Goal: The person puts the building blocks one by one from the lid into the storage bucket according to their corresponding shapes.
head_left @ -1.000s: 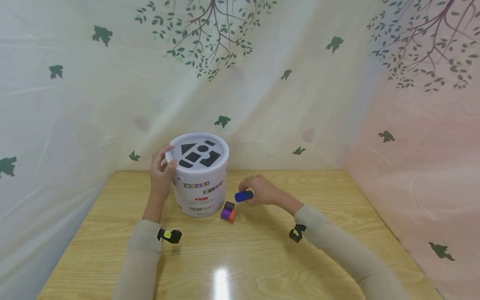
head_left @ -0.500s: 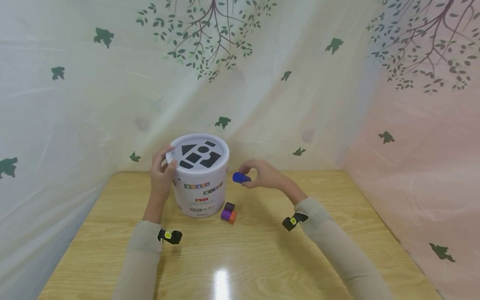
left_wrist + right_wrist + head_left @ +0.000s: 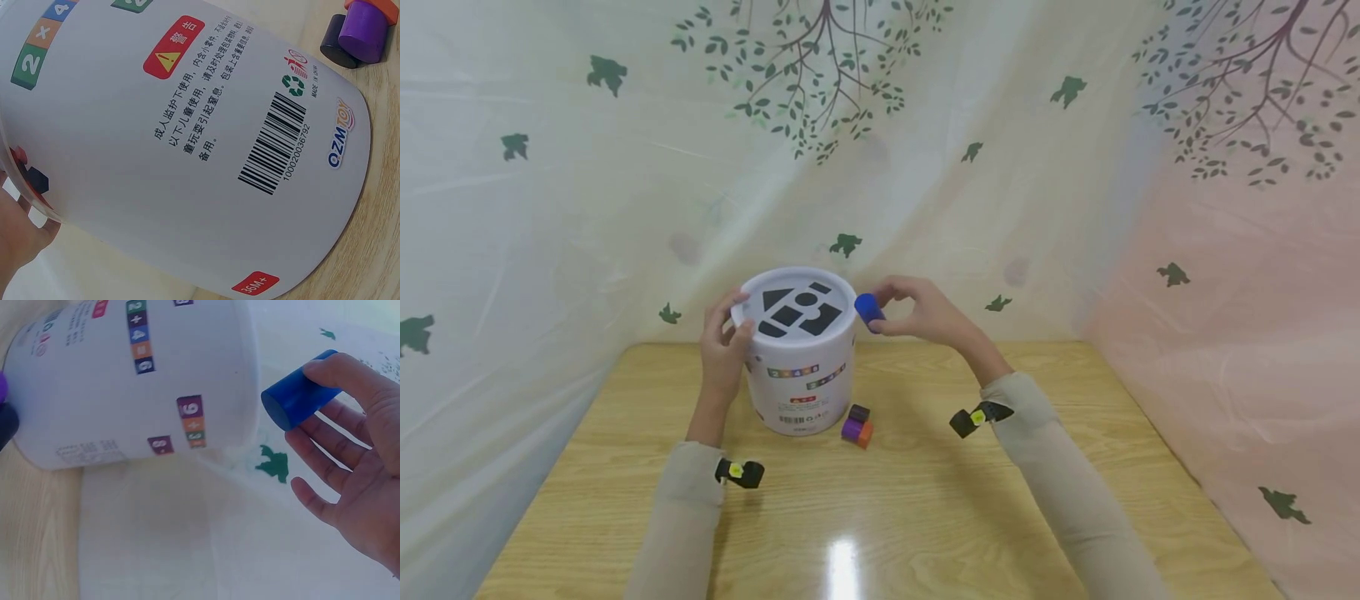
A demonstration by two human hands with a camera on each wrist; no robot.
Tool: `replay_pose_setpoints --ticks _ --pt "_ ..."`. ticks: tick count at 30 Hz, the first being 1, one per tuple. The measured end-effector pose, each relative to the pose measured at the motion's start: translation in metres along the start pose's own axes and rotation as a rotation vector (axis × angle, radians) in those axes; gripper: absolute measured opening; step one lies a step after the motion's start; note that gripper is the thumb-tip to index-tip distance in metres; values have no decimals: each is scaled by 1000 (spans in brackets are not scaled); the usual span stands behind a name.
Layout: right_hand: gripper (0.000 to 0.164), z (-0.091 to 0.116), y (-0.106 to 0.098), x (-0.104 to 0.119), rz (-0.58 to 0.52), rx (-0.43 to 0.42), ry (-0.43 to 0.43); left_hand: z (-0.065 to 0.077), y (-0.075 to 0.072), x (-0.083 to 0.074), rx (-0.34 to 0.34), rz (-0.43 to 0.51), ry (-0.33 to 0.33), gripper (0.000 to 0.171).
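A white toy bucket (image 3: 797, 383) stands upright on the table, its lid (image 3: 751, 312) pierced with dark shaped holes, one of them round. My left hand (image 3: 721, 354) grips the bucket's upper left edge, thumb in front and fingers behind. Between thumb and fingers, my right hand (image 3: 928, 312) pinches a blue cylinder block (image 3: 300, 390). It is raised off the table, tilted, close to the right side of the lid's rim. By the bucket's right foot lie a dark block (image 3: 859, 412), a purple rounded block (image 3: 364, 32) and an orange block (image 3: 866, 434), bunched together.
The wooden table (image 3: 880, 517) runs back to a pale hanging cloth (image 3: 925, 208) printed with leaves and branches. Its right edge meets a pinkish stretch of the same cloth. Each wrist wears a small black camera (image 3: 741, 473).
My right hand has lifted the blue cylinder block from near the table up to the lid's height and slightly left, tipping it more upright. My left hand and the bucket have stayed put.
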State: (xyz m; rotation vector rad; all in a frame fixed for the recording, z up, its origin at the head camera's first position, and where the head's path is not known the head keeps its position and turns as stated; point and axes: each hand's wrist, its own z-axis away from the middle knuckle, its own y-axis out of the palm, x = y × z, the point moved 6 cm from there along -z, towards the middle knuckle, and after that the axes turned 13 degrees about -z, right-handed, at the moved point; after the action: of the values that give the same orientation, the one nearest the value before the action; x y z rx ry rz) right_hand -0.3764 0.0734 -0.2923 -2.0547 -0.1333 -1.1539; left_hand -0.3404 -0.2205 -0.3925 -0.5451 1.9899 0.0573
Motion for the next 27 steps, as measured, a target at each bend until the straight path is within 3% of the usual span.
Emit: replay_pose_setpoints --ticks 7,14,24,27 --pt "42 -15 0 16 -77 -43 -39 0 0 1 0 -3 7 51" --pt "41 -30 1 18 -157 -93 -29 0 -1 1 -7 -1 12 51" --pt "40 -52 12 10 -262 -64 12 2 -1 -11 1 8 -2 54" --pt "42 -58 15 6 -269 -60 20 1 -1 -6 -1 9 -1 54"
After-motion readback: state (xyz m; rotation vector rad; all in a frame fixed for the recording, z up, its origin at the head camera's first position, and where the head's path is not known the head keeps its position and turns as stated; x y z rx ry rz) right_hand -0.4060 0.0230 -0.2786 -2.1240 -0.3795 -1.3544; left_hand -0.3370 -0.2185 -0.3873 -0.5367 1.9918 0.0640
